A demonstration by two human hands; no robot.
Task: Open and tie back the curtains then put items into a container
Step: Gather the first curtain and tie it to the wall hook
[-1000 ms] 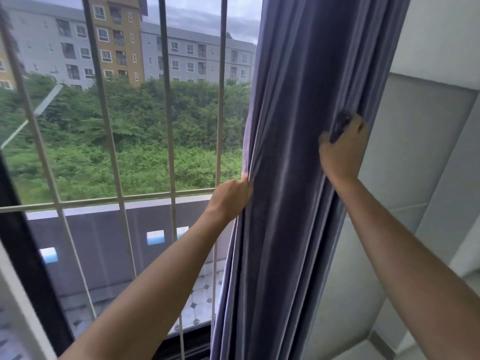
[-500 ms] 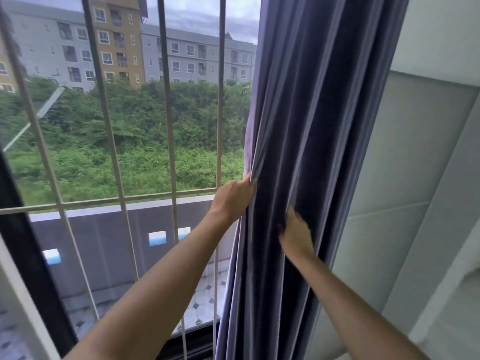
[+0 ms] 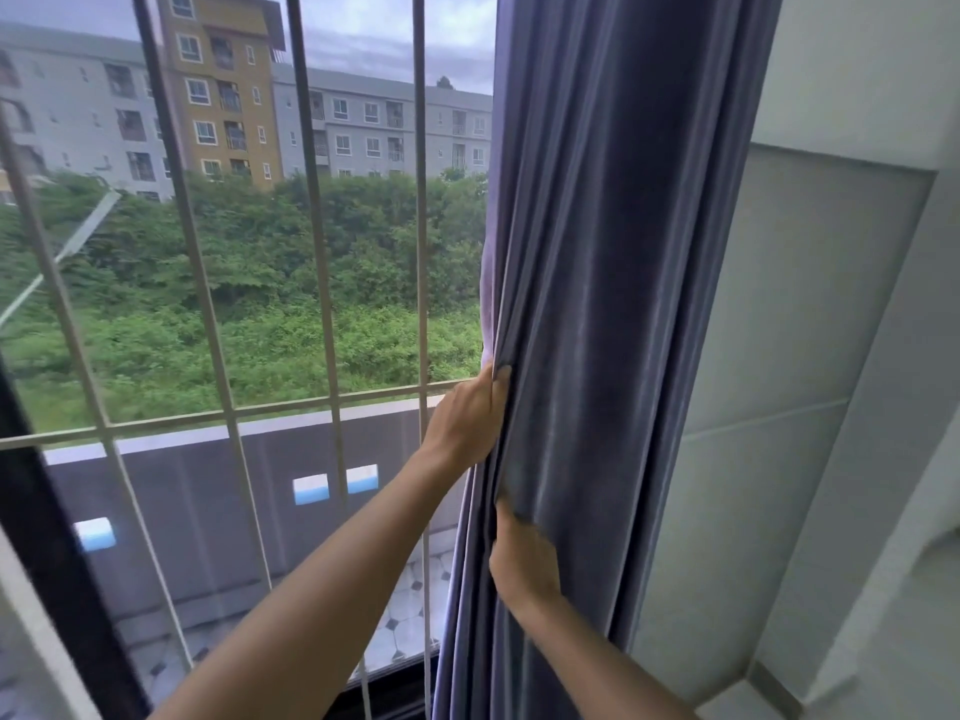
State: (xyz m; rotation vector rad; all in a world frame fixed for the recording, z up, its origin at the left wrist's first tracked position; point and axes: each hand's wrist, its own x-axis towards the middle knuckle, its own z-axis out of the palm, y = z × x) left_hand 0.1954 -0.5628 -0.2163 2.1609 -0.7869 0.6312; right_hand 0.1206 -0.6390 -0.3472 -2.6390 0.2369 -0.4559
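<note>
Right hand (image 3: 524, 561) has dropped lower; both hands grip the bunched curtain (image 3: 608, 304), left hand (image 3: 467, 420) above

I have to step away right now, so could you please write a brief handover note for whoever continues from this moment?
Left hand: grips the window-side edge of the curtain.
Right hand: lower down, fingers pinching the front folds of the same curtain.
Curtain: gathered into a bunch at the right of the barred window, beside the wall; the glass is uncovered.
Done: curtain drawn open.
Left: no tie-back shows around it, so tie it back; then put the items into the container. Neither the tie, the items nor the container is in view.
</note>
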